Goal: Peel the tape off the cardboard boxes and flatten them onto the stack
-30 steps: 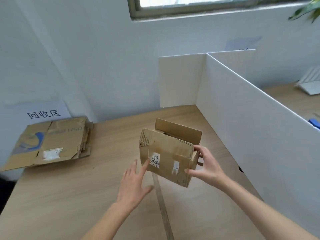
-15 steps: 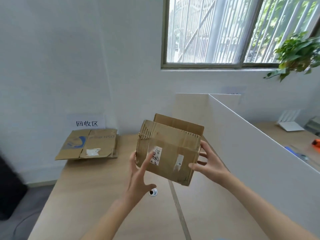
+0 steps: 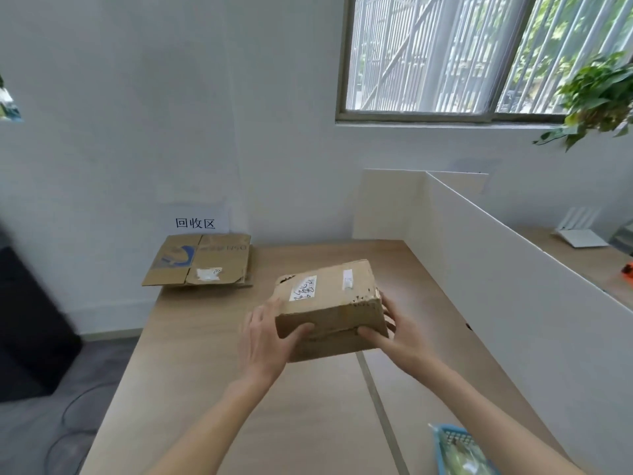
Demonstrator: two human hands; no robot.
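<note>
Head view. Cardboard box [image 3: 330, 306] held above the wooden tabletop [image 3: 205, 354], tilted so its labelled face points up and away; two white labels [image 3: 303, 292] on that face, one w/ handwriting. The near face shows a strip of clear tape [image 3: 337, 332] along its seam; how far it is peeled cannot be told.

Left hand [image 3: 267, 341]: thumb curled onto the near face, fingers [image 3: 265, 308] wrapped round the box's left end, gripping it. Right hand [image 3: 397, 335]: thumb pressed on the near face at the lower right corner, remaining fingers behind the right end, partly hidden; also gripping the box. Both forearms bare, entering from the bottom edge.

Stack of flattened cardboard [image 3: 200, 264] lies at the far left corner of the tabletop, well apart from the box, below a wall sign [image 3: 195, 221] w/ printed characters. White partition [image 3: 507, 269] runs along the tabletop's right side. Blue basket [image 3: 459, 450] at lower right, cut off by the frame. Window [image 3: 479, 53] and a green plant [image 3: 603, 97] at upper right.
</note>
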